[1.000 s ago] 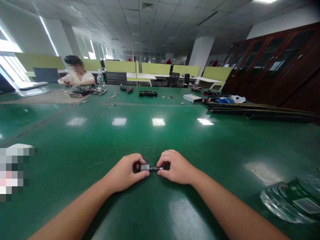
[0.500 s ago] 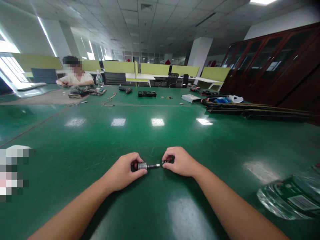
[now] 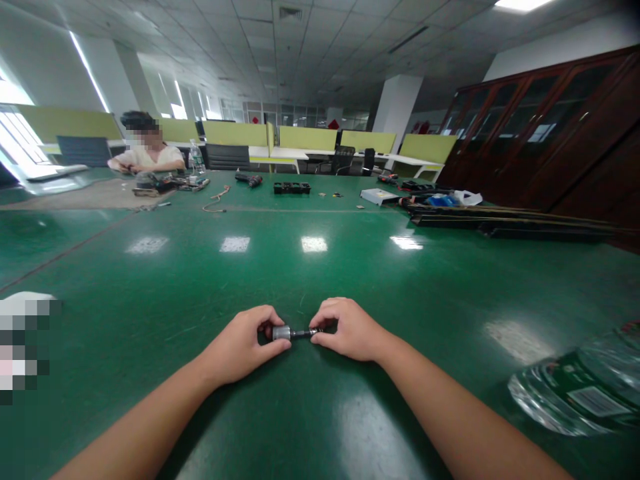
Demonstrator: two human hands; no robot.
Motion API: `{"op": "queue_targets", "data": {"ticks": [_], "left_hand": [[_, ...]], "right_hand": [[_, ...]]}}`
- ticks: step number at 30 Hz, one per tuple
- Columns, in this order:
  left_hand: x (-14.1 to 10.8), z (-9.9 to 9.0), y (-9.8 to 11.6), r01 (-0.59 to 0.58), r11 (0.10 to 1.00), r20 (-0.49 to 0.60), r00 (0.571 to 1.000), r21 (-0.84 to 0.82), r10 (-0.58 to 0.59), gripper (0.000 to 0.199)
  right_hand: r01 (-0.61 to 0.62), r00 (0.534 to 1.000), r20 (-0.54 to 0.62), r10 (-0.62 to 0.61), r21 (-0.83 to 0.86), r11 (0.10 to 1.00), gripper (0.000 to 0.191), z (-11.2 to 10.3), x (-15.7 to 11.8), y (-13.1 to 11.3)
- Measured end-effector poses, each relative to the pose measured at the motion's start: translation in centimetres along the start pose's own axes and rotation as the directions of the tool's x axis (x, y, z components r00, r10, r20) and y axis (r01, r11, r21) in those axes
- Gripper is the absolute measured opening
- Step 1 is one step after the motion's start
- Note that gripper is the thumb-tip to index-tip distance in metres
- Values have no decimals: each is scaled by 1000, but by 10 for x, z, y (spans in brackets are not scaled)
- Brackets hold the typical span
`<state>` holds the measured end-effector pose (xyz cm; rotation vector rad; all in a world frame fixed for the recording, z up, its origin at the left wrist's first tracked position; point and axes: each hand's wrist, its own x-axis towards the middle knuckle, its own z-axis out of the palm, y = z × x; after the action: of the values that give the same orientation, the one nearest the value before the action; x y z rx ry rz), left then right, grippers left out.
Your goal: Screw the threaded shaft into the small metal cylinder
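Left hand pinching silver cylinder between thumb and forefinger, thin shaft jutting rightward

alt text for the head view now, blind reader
The left hand grips a metal cylinder; the right hand pinches a tiny part at the end of its dark shaft, over a green table. A clear bottle is at right.

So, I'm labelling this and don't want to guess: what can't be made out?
- Head view: left end of the metal cylinder, behind the left hand.
- Head view: small part at the right hand, mostly covered by fingers.
- Head view: bottle, cut off by right edge.
- Head view: far bits, too small to identify.
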<state>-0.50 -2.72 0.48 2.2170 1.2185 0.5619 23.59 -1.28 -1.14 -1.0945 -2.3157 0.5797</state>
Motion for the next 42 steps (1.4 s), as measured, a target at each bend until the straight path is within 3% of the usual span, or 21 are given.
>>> {"op": "queue_targets", "data": {"ticks": [3, 7, 22, 42], "left_hand": [[-1, -1, 0, -21, 1000, 10, 1000, -7, 21, 21], [-1, -1, -2, -40, 998, 28, 999, -44, 41, 19], [0, 0, 3, -32, 999, 40, 999, -36, 33, 18], [0, 0, 1, -41, 999, 49, 998, -26, 42, 19]], "right_hand": [[1, 999, -32, 1, 59, 998, 22, 9, 1, -7], [40, 999, -9, -39, 80, 996, 18, 15, 1, -16], [84, 996, 30, -83, -37, 996, 15, 16, 1, -19], [140, 990, 30, -139, -21, 990, 9, 14, 1, -17]]}}
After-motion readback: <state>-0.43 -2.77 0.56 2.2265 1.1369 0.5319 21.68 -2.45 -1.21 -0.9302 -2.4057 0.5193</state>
